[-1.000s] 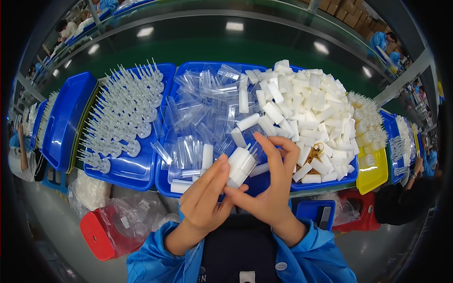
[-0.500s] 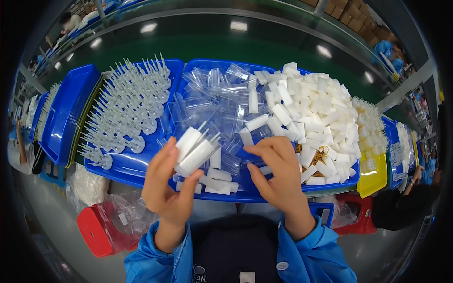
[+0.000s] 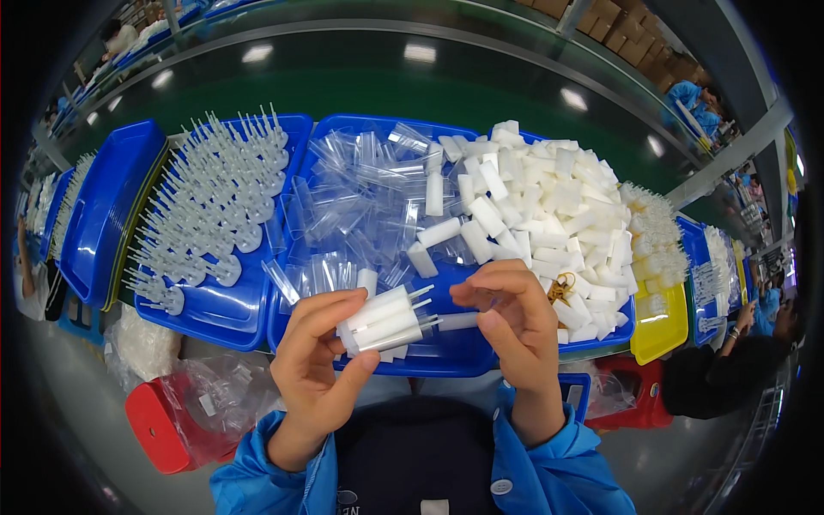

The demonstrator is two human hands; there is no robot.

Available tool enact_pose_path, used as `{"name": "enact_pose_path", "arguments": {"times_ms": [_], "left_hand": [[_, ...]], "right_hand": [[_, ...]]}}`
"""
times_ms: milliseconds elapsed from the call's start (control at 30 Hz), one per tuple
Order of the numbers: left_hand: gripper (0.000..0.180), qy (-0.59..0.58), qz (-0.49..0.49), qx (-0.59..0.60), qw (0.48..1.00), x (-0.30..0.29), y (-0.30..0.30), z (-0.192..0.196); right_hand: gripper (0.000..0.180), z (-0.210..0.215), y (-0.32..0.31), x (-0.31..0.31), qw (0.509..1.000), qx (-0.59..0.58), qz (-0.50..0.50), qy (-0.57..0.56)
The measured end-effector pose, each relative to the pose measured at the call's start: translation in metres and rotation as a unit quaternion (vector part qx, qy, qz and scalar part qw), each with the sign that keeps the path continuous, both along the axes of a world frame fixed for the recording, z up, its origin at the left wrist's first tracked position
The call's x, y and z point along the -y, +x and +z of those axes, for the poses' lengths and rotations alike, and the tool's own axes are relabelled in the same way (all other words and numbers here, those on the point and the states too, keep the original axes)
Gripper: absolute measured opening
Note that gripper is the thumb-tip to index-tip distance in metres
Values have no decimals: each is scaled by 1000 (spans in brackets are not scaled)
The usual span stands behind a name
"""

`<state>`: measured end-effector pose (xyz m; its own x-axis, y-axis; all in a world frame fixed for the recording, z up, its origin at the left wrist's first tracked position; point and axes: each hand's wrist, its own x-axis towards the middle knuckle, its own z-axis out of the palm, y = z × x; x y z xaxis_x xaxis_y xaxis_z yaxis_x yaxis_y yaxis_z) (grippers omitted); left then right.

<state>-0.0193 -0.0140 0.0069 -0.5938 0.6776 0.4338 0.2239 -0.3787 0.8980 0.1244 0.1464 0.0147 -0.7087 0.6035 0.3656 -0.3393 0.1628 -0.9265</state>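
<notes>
My left hand (image 3: 322, 365) is closed around several white foam cylinders (image 3: 386, 322). Thin clear stems stick out of their ends to the right, and my thumb and fingers cover part of them. My right hand (image 3: 519, 322) is close by, its fingers curled and its thumb apart from them. A pale, translucent cylinder (image 3: 457, 321) shows between its fingertips and the stem tips; it appears to lie in the tray rather than in the hand. Both hands are over the front of the middle blue tray (image 3: 433, 360), which holds clear plastic tubes (image 3: 356, 193) and loose foam cylinders.
White foam cylinders (image 3: 558, 215) are heaped on the right, with brown rubber bands (image 3: 560, 287) among them. A left blue tray (image 3: 225, 318) carries upright clear stemmed parts (image 3: 206, 197). Empty blue trays (image 3: 103, 215) are stacked beyond it. A yellow tray (image 3: 659, 339) stands far right.
My left hand has tipped the foam cylinders so their stems now point right instead of up. My right hand has come a little lower, with its fingers more curled. The whole view has shifted slightly.
</notes>
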Motion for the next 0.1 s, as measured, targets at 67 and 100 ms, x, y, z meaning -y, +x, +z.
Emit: {"name": "enact_pose_path", "arguments": {"times_ms": [67, 100], "left_hand": [[46, -8, -9, -9, 1000, -1, 2, 1], [48, -10, -23, -15, 1000, -1, 2, 1]], "right_hand": [[28, 0, 7, -2, 1000, -2, 23, -8], [28, 0, 8, -2, 1000, -5, 23, -10]]}}
